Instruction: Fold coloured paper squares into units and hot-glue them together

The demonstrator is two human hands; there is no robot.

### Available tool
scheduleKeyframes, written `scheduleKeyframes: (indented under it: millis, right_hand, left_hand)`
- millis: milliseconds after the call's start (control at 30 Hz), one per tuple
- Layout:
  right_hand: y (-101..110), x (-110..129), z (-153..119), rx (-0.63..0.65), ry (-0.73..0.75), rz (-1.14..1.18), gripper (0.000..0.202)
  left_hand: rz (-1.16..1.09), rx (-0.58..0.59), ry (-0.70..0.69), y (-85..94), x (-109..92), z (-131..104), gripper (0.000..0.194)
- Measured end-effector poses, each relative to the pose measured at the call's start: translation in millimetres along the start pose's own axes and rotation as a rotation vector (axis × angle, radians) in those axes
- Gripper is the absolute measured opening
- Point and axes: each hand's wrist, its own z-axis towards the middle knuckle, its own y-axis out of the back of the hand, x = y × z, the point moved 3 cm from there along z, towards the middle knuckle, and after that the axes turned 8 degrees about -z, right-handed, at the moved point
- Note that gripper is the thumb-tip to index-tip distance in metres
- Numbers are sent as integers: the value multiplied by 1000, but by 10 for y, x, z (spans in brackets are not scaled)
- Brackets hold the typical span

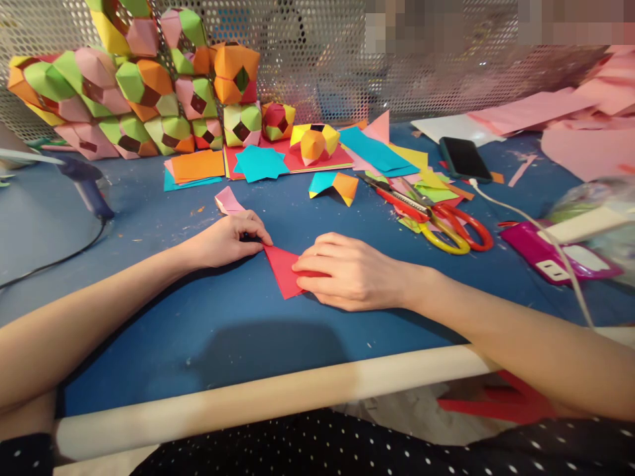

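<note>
A folded piece of red paper (pixel 284 270) lies on the blue table between my hands. My left hand (pixel 231 238) pinches its upper left corner between thumb and fingers. On the paper's right side, my right hand (pixel 347 271) is closed with the fingertips over its edge, hiding that part. Just beyond my left hand sits a folded pink paper piece (pixel 229 200). Farther back stands a folded blue, orange and yellow paper unit (pixel 333 186).
Scissors with red and yellow handles (pixel 446 225) lie right of centre. Behind stand several stacked origami balls (pixel 143 86). A phone (pixel 465 159) with a white cable and a magenta power strip (pixel 550 254) are at right. A glue gun (pixel 86 185) stands at left.
</note>
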Motion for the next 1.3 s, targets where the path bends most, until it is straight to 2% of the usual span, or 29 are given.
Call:
scheduleKeyframes:
  millis: [867,1067,1300]
  right_hand:
    - [-14,11,-6,12,8,25,19]
    - [23,5,5,18,2,65,20]
    - [70,0,39,49,2,101,21]
  left_hand:
    - [-8,-2,30,4,3,3,15]
    - [14,-17,66,8,-83,-11,19]
    - [283,-144,-34,-143,-156,-48,18]
